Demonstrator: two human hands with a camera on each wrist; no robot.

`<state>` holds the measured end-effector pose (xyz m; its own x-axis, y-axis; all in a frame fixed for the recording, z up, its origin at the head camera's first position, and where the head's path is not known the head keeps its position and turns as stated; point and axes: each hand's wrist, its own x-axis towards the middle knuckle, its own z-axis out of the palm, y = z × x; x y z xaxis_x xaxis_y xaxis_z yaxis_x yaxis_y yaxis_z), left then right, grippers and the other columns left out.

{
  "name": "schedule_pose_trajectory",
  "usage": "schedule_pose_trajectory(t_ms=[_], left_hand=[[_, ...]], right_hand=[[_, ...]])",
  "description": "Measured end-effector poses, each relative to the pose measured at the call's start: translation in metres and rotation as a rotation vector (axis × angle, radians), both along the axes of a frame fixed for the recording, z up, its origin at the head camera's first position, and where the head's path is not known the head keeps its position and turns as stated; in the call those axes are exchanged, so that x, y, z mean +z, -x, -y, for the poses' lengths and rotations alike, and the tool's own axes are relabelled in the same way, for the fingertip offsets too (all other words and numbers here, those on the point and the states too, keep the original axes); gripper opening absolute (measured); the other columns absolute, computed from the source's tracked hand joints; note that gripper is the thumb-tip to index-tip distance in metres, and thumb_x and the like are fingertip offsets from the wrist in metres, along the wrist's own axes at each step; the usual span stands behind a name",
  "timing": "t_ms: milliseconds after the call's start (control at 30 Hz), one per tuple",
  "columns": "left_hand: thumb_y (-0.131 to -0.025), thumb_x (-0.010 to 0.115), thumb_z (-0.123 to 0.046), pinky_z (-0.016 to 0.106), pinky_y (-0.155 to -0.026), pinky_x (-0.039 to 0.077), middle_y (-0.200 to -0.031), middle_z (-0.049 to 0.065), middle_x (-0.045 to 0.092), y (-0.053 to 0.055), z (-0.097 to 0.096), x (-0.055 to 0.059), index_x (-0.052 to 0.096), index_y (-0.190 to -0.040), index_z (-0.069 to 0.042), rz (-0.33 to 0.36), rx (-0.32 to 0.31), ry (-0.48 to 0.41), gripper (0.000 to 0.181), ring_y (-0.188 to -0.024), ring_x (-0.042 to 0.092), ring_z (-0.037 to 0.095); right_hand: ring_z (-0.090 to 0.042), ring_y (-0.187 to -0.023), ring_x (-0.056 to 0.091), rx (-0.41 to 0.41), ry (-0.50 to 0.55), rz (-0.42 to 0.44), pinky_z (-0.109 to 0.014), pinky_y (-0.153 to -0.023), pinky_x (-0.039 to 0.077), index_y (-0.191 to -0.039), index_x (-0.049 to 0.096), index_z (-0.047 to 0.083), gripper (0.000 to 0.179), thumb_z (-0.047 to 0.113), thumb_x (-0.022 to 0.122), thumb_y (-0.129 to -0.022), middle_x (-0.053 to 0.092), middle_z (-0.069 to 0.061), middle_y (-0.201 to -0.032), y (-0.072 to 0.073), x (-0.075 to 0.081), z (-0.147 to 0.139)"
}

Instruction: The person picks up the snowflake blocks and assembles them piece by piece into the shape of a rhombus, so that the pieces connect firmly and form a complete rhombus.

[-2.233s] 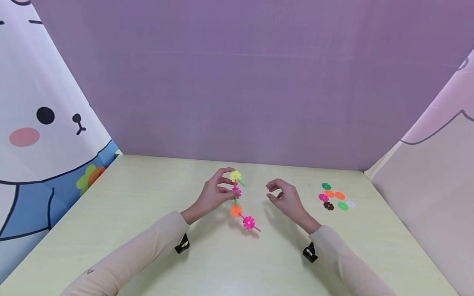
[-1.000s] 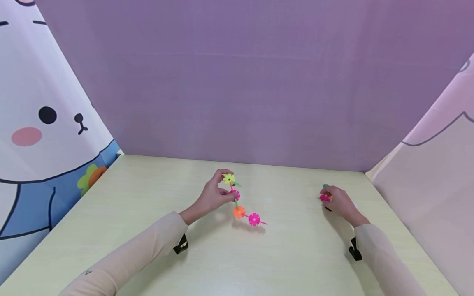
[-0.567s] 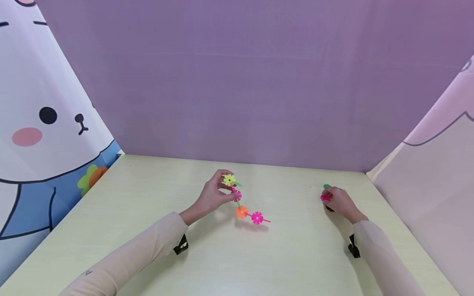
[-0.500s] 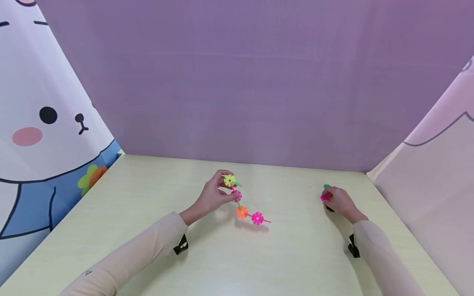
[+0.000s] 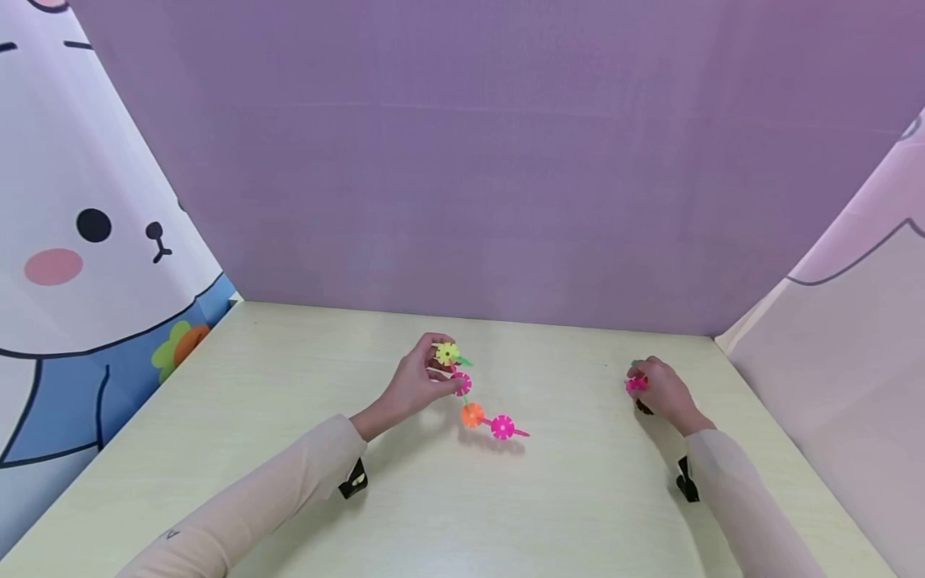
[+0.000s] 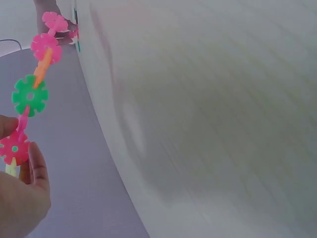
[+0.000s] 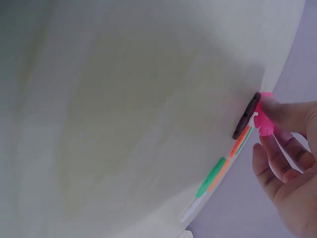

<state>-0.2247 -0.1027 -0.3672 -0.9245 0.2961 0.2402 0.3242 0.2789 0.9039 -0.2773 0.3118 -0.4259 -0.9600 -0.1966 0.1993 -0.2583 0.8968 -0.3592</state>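
My left hand [image 5: 415,387] pinches a chain of interlocked plastic snowflake discs above the table. In the head view, a yellow disc [image 5: 447,354] is at its top, with an orange disc [image 5: 473,415] and a pink disc [image 5: 503,427] trailing lower right. A green disc [image 6: 30,95] of that chain shows in the left wrist view. Over at the right, my right hand [image 5: 667,393] pinches a loose pink snowflake disc [image 7: 266,121] between thumb and fingers, close above the table. A dark brown disc [image 7: 246,116] lies right beside it.
More loose discs lie under and behind the right hand, among them an orange disc [image 7: 238,143], a green disc [image 7: 211,177] and a white disc [image 7: 192,209]. A purple backdrop [image 5: 477,201] stands along the back edge of the pale table [image 5: 564,498].
My right hand has gone from the middle to the loose discs at the right, and now pinches a pink one, slightly raised. The left hand keeps the chain, whose lower end swung rightward.
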Motion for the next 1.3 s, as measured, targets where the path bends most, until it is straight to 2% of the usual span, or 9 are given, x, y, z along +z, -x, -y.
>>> schedule_pose_trajectory(t_ms=[167, 333, 467, 567, 733, 1033, 1300], left_hand=[[-0.074, 0.071, 0.002, 0.026, -0.073, 0.054, -0.099, 0.022, 0.063, 0.0, 0.001, 0.0, 0.041, -0.121, 0.0, 0.016, 0.01, 0.0, 0.056, -0.088, 0.063, 0.028], [-0.074, 0.071, 0.002, 0.023, -0.072, 0.054, -0.101, 0.027, 0.061, 0.001, 0.002, -0.001, 0.041, -0.122, 0.0, 0.016, 0.005, -0.012, 0.056, -0.087, 0.062, 0.03], [-0.074, 0.071, 0.001, 0.023, -0.072, 0.054, -0.1, 0.023, 0.062, 0.0, 0.003, -0.001, 0.042, -0.122, -0.002, 0.0, 0.005, -0.01, 0.056, -0.089, 0.062, 0.03], [-0.074, 0.072, 0.001, 0.024, -0.073, 0.054, -0.098, 0.019, 0.062, -0.001, 0.003, -0.002, 0.043, -0.123, -0.005, -0.01, 0.009, -0.004, 0.057, -0.09, 0.063, 0.03], [-0.074, 0.072, 0.0, 0.027, -0.076, 0.054, -0.099, 0.019, 0.062, -0.001, 0.004, -0.002, 0.044, -0.126, -0.007, -0.023, 0.008, -0.002, 0.059, -0.091, 0.063, 0.03], [-0.074, 0.072, 0.0, 0.025, -0.071, 0.054, -0.1, 0.021, 0.062, -0.001, 0.003, -0.002, 0.043, -0.123, -0.001, -0.019, 0.023, 0.009, 0.057, -0.085, 0.064, 0.029], [-0.074, 0.072, 0.001, 0.025, -0.07, 0.054, -0.098, 0.021, 0.063, -0.003, 0.001, 0.0, 0.044, -0.119, -0.005, -0.005, 0.019, 0.012, 0.054, -0.085, 0.063, 0.028]], right_hand=[[-0.026, -0.073, 0.057, 0.012, 0.013, -0.024, -0.034, -0.062, 0.051, -0.09, 0.064, -0.006, 0.024, -0.017, 0.057, -0.069, 0.058, -0.017, -0.085, -0.002, 0.004, 0.002], [-0.021, -0.068, 0.058, 0.023, 0.053, -0.01, -0.025, -0.055, 0.047, -0.087, 0.064, -0.006, 0.016, -0.013, 0.06, -0.073, 0.063, -0.016, -0.079, -0.005, 0.01, 0.003], [-0.024, -0.072, 0.06, 0.015, 0.091, -0.022, -0.024, -0.057, 0.048, -0.09, 0.064, -0.006, 0.016, -0.01, 0.062, -0.075, 0.065, -0.017, -0.082, -0.007, 0.014, 0.006], [-0.027, -0.074, 0.062, 0.014, 0.142, -0.047, -0.024, -0.059, 0.049, -0.091, 0.064, -0.006, 0.015, -0.009, 0.061, -0.076, 0.066, -0.018, -0.084, -0.009, 0.015, 0.012], [-0.028, -0.073, 0.064, 0.02, 0.263, -0.06, -0.02, -0.056, 0.048, -0.09, 0.065, -0.005, 0.014, -0.008, 0.061, -0.077, 0.067, -0.019, -0.085, -0.014, 0.021, 0.03], [-0.014, -0.072, 0.064, 0.041, 0.495, 0.023, -0.019, -0.063, 0.051, -0.093, 0.063, -0.005, 0.014, -0.005, 0.062, -0.08, 0.066, -0.021, -0.09, -0.022, 0.027, 0.063], [-0.015, -0.075, 0.064, 0.063, 0.605, 0.097, -0.027, -0.062, 0.052, -0.097, 0.06, -0.004, 0.016, 0.001, 0.062, -0.082, 0.063, -0.021, -0.093, -0.027, 0.029, 0.091]])
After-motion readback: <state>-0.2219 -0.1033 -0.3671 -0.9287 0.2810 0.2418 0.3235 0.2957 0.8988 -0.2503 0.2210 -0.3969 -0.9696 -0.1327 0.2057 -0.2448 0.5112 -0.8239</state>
